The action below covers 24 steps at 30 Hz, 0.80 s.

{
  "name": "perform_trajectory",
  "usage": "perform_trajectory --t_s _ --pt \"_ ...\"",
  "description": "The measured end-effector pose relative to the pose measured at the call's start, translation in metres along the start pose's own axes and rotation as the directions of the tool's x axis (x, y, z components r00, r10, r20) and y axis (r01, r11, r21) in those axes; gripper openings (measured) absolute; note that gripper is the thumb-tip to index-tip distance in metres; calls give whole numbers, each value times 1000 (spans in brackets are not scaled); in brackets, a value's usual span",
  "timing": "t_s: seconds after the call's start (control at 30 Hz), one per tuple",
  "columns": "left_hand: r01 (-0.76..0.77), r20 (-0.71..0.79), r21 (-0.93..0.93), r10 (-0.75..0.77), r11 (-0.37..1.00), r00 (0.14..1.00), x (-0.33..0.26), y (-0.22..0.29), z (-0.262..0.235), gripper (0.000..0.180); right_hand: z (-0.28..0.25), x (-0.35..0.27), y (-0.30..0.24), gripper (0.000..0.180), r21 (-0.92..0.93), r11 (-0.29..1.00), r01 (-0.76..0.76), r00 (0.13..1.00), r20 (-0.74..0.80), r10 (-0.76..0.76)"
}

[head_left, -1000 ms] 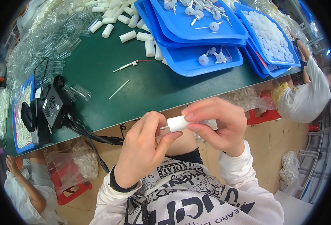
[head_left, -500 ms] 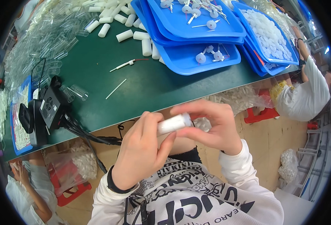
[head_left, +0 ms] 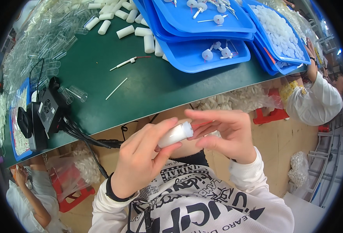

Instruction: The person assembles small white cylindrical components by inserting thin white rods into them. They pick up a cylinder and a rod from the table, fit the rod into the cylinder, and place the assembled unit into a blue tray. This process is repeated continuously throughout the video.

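Note:
My left hand [head_left: 136, 153] is closed around a white cylinder in a clear tube [head_left: 172, 136], tilted with its capped end up to the right. A pale translucent cap [head_left: 187, 129] sits on that end, and a thin red wire [head_left: 203, 124] sticks out from it toward my other hand. Beside the cap, my right hand [head_left: 231, 130] has its fingers and thumb spread; the wire passes by its fingers, and no grip on it shows. Both hands are in front of the table's near edge, above my lap.
On the green table [head_left: 101, 105] lie a thin white stick [head_left: 116, 88] and a white stick with a red wire [head_left: 123, 63]. Clear tubes [head_left: 35, 50] and white cylinders [head_left: 125, 32] are heaped behind. Blue trays [head_left: 202, 66] hold capped parts. A black device [head_left: 53, 110] with cables stands left; co-workers sit both sides.
My right hand has come off the cap and opened out to the right, uncovering the red wire. The cylinder has tipped further, its cap turned more toward view.

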<state>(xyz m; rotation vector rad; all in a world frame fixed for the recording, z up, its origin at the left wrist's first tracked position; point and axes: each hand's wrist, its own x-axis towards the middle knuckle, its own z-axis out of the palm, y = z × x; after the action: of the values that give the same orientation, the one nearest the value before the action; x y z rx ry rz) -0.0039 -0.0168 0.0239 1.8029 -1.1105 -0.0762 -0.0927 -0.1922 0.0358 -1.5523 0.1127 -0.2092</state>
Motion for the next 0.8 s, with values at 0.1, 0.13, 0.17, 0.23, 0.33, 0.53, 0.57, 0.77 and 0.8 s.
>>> perform_trajectory --t_s 0.1,0.13,0.17,0.23,0.33,0.53,0.57,0.77,0.8 --pt "-58 -44 9 59 998 997 0 1 2 41 -1 -2 4 28 28 999 39 998 -56 -37" --pt "-74 -39 13 74 997 996 0 1 2 40 -3 -2 4 27 33 999 26 999 -42 -24" --pt "-88 -35 22 89 996 995 -1 0 1 39 -4 0 4 26 40 999 15 1000 -26 -14" --pt "-109 -19 24 109 994 994 -2 -1 0 38 -11 2 -1 21 -101 994 34 999 46 -29" --pt "-111 16 -5 112 994 994 -7 -4 1 39 -16 7 -6 19 -217 975 58 993 112 -34" --pt "-151 46 6 151 988 987 -12 -8 4 41 -22 5 -5 19 -342 929 144 974 213 -73" --pt "-187 48 21 186 982 981 -12 -11 6 41 -22 4 -5 19 -362 919 157 970 230 -75" --pt "-230 4 166 232 959 973 -8 -4 5 42 -14 2 -1 21 -385 886 261 963 164 -212" --pt "-218 -33 177 227 960 973 -8 -2 5 41 -14 2 -1 22 -288 932 220 972 151 -183"
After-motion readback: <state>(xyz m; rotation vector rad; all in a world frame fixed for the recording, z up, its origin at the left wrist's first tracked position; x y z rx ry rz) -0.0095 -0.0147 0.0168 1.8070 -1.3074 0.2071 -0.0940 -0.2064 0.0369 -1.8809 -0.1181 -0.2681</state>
